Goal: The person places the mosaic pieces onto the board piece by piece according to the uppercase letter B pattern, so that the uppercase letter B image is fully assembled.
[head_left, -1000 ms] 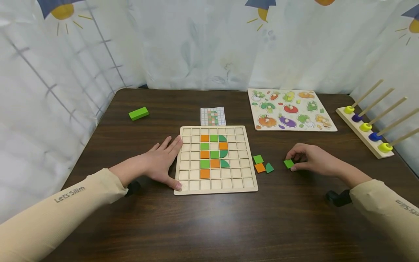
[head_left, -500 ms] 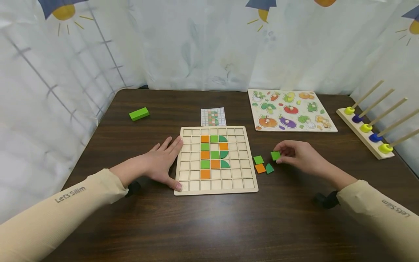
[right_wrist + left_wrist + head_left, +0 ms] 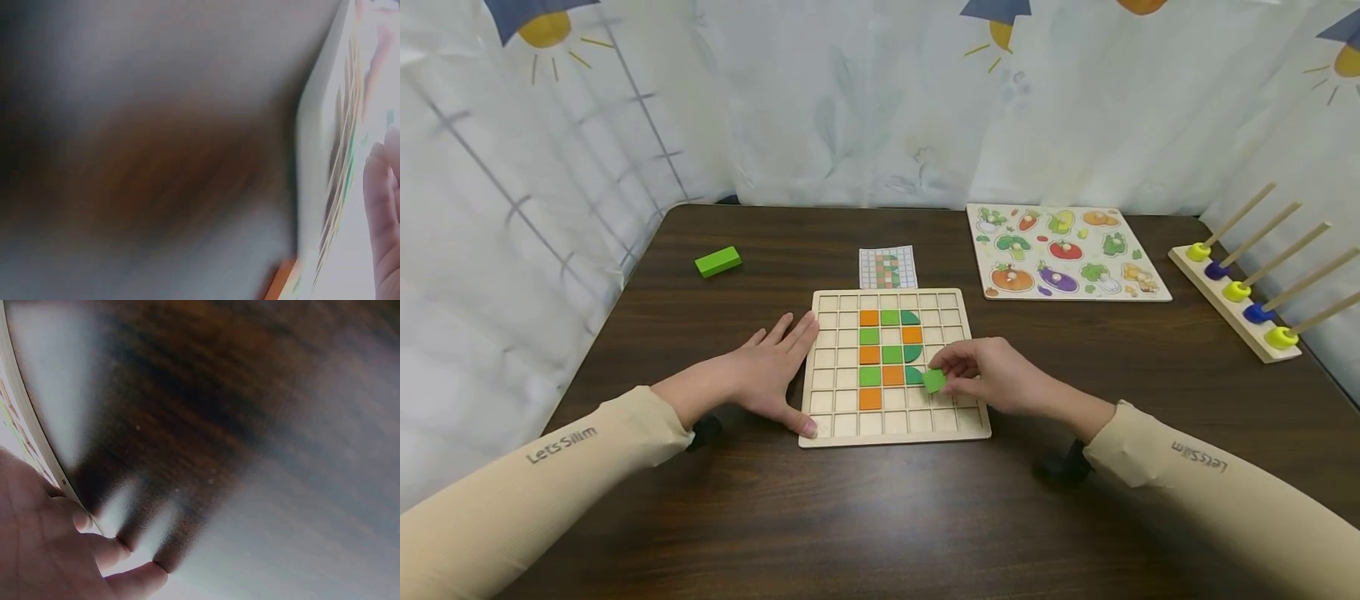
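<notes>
A wooden grid board [image 3: 850, 425] lies on the dark table, with several orange, light green and dark green tiles set in its middle cells. My left hand [image 3: 767, 371] rests with spread fingers against the board's left edge; in the left wrist view, its fingertips [image 3: 140, 579] touch the tabletop beside the rim. Over the right half of the board, my right hand [image 3: 1000, 375] pinches a light green square tile [image 3: 934, 381] between thumb and fingers. That tile is tilted, close to the lowest dark green quarter-round tile [image 3: 913, 375]. The right wrist view shows only part of the right hand [image 3: 384, 200].
A small pattern card [image 3: 888, 267] lies behind the board. Farther back right is a vegetable knob puzzle [image 3: 1067, 250], with a peg stand [image 3: 1240, 304] beside it. A green block [image 3: 718, 262] lies at the back left. An orange tile [image 3: 281, 281] shows by the board's edge.
My right hand has carried the light green square tile leftward from the table, past the loose tiles, to above the board. The left hand has stayed at the board's left edge.
</notes>
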Demonstrator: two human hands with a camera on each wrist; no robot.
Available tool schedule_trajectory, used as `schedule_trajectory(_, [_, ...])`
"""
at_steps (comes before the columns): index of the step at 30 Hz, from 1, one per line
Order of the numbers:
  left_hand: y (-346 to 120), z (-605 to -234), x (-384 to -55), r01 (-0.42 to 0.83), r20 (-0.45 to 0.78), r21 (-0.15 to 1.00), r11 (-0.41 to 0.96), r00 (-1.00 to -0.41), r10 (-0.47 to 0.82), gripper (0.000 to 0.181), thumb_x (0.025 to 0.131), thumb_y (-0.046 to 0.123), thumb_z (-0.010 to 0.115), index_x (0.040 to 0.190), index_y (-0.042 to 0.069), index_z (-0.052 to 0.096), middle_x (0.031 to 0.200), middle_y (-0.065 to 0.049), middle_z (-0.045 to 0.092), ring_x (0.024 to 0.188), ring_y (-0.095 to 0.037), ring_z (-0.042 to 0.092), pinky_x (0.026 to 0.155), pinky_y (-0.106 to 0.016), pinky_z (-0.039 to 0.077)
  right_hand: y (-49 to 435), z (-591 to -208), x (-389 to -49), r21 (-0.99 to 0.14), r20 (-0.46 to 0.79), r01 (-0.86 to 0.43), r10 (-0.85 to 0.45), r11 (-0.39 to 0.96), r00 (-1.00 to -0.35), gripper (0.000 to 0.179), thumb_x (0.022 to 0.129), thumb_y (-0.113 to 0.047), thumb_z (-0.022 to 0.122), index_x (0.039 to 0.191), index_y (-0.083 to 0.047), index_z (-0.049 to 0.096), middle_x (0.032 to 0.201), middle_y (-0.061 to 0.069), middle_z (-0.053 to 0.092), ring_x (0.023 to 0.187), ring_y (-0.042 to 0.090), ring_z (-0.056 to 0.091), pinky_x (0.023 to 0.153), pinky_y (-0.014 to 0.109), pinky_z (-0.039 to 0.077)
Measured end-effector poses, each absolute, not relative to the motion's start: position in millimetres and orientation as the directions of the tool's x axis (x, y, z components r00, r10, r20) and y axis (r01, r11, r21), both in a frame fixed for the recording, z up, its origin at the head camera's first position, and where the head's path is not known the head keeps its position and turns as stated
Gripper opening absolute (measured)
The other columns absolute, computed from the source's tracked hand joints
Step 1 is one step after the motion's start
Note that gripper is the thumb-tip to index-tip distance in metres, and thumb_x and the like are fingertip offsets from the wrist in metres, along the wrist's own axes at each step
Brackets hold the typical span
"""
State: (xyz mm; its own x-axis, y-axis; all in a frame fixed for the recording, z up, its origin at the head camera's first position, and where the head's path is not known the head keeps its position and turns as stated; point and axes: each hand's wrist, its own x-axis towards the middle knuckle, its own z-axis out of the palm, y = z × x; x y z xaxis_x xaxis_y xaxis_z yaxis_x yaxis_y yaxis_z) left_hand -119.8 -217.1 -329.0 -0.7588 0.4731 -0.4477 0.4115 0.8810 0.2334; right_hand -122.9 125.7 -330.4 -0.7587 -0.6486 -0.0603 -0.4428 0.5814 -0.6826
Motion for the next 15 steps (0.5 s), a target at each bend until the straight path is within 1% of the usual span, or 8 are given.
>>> schedule_trajectory(5, [-216.9,-328.4,-121.0,0.41,-0.454,0.23,0.883,-0.757,0.47,0.146,0.069,0.08,0.076,0.163,-0.002,-0.002,0.172,-0.021,-0.009,0.156,-0.052,-0.003,0.119,-0.074,0.013,95.6,-328.7,-112.1,-0.69,-0.076,-0.493,-0.731,0.53,-0.678,0.023,0.091,-0.007,0.077,0.113,-0.004,0.074,0.098,0.001,0.073,0.084,0.005,0.065,0.079,0.02,0.057])
schedule_trajectory(9, [-216.6,-328.1,-121.0,0.412,-0.453,0.234,0.881,-0.755,0.473,0.146,0.07,0.079,0.075,0.163,-0.002,-0.003,0.172,-0.021,-0.009,0.156,-0.051,-0.003,0.119,-0.074,0.013,76.9,-328.1,-104.7,-0.68,-0.076,-0.522,-0.758,0.515,-0.648,0.021,0.089,-0.007,0.079,0.11,-0.005,0.075,0.098,0.002,0.075,0.082,0.002,0.066,0.077,0.016,0.056])
schedule_trajectory(15, [-216.3,-327.6,-120.1,0.412,-0.454,0.24,0.879,-0.753,0.477,0.145,0.071,0.079,0.075,0.163,-0.002,-0.002,0.172,-0.021,-0.01,0.156,-0.052,-0.003,0.118,-0.075,0.014,58.2,-330.0,-98.7,-0.6,-0.051,-0.623,-0.801,0.502,-0.597,0.021,0.086,-0.01,0.083,0.105,-0.004,0.075,0.092,0.001,0.073,0.077,0.003,0.061,0.072,0.015,0.051])
